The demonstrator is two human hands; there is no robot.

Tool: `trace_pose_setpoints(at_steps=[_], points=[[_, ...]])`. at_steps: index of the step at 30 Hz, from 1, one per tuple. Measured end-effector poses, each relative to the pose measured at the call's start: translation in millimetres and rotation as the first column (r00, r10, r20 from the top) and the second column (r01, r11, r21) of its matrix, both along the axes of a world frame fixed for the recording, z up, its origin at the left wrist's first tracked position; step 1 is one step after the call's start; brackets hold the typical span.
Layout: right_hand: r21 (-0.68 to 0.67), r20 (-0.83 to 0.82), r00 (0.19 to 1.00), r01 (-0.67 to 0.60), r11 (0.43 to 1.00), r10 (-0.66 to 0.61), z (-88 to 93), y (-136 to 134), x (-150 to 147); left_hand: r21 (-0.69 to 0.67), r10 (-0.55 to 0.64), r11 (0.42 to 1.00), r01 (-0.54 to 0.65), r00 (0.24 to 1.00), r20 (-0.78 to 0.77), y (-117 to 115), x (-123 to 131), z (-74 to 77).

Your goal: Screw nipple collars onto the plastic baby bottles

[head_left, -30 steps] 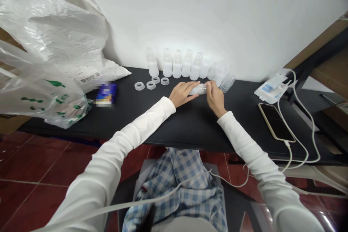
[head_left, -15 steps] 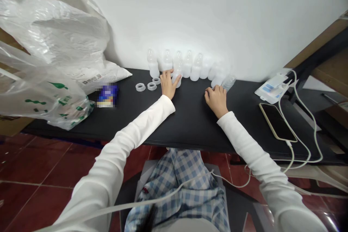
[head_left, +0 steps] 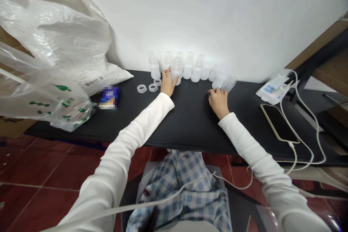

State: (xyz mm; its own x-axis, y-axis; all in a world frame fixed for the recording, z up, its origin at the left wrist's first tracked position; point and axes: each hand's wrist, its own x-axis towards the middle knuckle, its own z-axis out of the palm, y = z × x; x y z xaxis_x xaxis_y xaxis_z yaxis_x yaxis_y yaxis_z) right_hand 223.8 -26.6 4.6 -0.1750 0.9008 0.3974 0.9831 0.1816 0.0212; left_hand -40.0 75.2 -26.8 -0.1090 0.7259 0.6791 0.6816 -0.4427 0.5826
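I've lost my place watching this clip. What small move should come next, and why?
Probably the right hand should pick up the clear bottle: it sits tilted just beyond those fingers, while the left hand is already on a frosted bottle in the row.

Honestly, nothing here is readable. The white sack has a small printed label with what looks like a barcode or code block, but it's too tiny to make out. The plastic carrier bag has green print, just leafy shapes and blurry marks. The blue packet is pixelated out, so no brand there. The white-and-blue card packet is too small, and the plastic bottles are too pale to show any marking.
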Motion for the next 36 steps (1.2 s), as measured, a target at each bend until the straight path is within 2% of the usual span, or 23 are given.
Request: trace_pose_setpoints(at_steps=[3,6,9,10,12,15,18,21,23,26,28,30,32,34,36], points=[[-0.041,-0.018,1.000,-0.022,0.999,0.022,-0.7,2.3,2.5,0.017,0.058,0.998,-0.056,0.993,-0.107,-20.5,-4.2,13.9],[-0.033,-0.104,0.992,-0.079,0.996,0.075,-3.7,7.2,6.9,-0.062,0.105,0.991,-0.121,0.970,-0.220,-50.3,-16.0,34.3],[0.023,-0.213,0.951,-0.224,0.974,0.224,-6.2,11.6,10.1,-0.132,0.254,0.947,-0.293,0.934,-0.249,-76.9,-37.6,46.2],[0.043,-0.241,0.929,-0.278,0.960,0.280,-6.6,12.1,9.8,-0.157,0.299,0.926,-0.343,0.922,-0.247,-83.1,-46.3,45.6],[0.078,-0.296,0.875,-0.377,0.923,0.382,-7.7,11.9,6.7,-0.201,0.397,0.885,-0.421,0.906,-0.148,-90.6,-63.5,37.2],[0.140,-0.427,0.760,-0.479,0.866,0.490,-13.2,11.4,-2.3,-0.229,0.435,0.876,-0.424,0.900,0.001,-92.8,-83.8,14.2],[0.191,-0.591,0.630,-0.498,0.846,0.504,-24.6,15.5,-9.9,-0.201,0.399,0.907,-0.370,0.908,0.129,-90.4,-93.2,-4.3],[0.157,-0.702,0.560,-0.482,0.862,0.441,-35.5,22.1,-11.7,-0.120,0.338,0.940,-0.318,0.914,0.225,-87.2,-95.7,-9.4],[0.123,-0.735,0.548,-0.471,0.873,0.399,-39.1,24.6,-10.9,-0.062,0.246,0.969,-0.238,0.928,0.281,-85.2,-97.1,-5.6],[0.085,-0.732,0.565,-0.479,0.874,0.381,-39.1,24.1,-9.6,0.005,0.049,0.999,-0.053,0.948,0.315,-83.8,-98.6,9.0],[0.071,-0.708,0.590,-0.488,0.870,0.389,-37.7,22.7,-9.2,0.035,0.024,0.999,-0.035,0.964,0.266,-85.7,-94.3,22.0],[0.069,-0.687,0.610,-0.486,0.871,0.395,-36.6,22.1,-9.0,0.069,0.074,0.994,-0.085,0.985,0.157,-90.4,-80.1,32.7],[0.073,-0.684,0.614,-0.480,0.874,0.395,-36.1,22.5,-8.9,0.074,-0.032,0.997,0.026,0.996,0.080,-97.1,-53.1,36.6],[0.081,-0.699,0.596,-0.481,0.873,0.394,-35.9,23.2,-9.1,-0.023,-0.190,0.979,0.201,0.953,0.235,-103.2,-15.4,33.0],[0.098,-0.730,0.559,-0.483,0.870,0.393,-35.5,23.5,-9.9,-0.146,-0.254,0.919,0.366,0.834,0.490,-105.5,25.6,25.6]])
